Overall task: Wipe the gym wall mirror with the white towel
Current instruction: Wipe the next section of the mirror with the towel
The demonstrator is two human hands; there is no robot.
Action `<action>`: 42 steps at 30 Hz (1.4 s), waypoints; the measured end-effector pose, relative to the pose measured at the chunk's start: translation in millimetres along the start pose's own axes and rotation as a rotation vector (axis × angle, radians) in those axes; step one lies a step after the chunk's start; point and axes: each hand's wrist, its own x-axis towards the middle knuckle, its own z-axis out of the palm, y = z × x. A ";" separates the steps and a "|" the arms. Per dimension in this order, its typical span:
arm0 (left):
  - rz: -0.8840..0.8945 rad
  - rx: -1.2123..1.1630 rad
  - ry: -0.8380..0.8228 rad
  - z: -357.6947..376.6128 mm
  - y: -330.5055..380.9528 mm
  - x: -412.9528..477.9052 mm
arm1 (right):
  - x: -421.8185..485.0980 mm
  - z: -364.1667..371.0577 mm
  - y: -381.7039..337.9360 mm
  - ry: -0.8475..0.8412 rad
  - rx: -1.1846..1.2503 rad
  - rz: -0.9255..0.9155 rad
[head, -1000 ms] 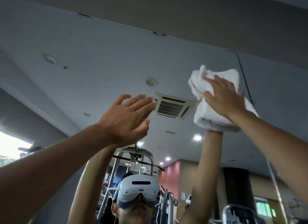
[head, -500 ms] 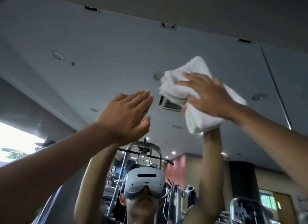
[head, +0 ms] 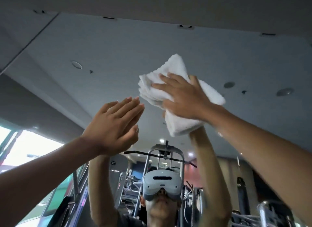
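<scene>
The wall mirror [head: 118, 45] fills the view, seen from below and reflecting the ceiling, my raised arms and my headset. A folded white towel [head: 175, 125] is pressed flat against the glass high up, right of centre. My right hand [head: 184, 100] lies spread on the towel with straight fingers, pushing it onto the mirror. My left hand [head: 114, 125] is flat against the glass just left of the towel, fingers straight and together, holding nothing.
The mirror's top edge with small clips [head: 184, 27] runs across the upper part of the view. A vertical seam [head: 28, 40] between mirror panels slants at upper left. Gym machines [head: 165, 152] and a bright window [head: 33, 147] show in the reflection below.
My right hand has slid the towel leftward across the glass, closer to my left hand. My left hand has stayed flat on the mirror.
</scene>
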 end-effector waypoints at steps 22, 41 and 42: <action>-0.175 -0.202 0.124 10.2 -5.3 -5.1 | 16.3 -7.6 49.5 0.086 0.055 0.334; -0.076 0.063 0.031 -10.5 -91.6 -58.6 | 73.5 11.1 -67.3 0.132 0.040 0.621; -0.085 0.084 0.020 -11.9 -106.7 -68.4 | 92.6 13.2 -83.9 0.173 0.067 0.744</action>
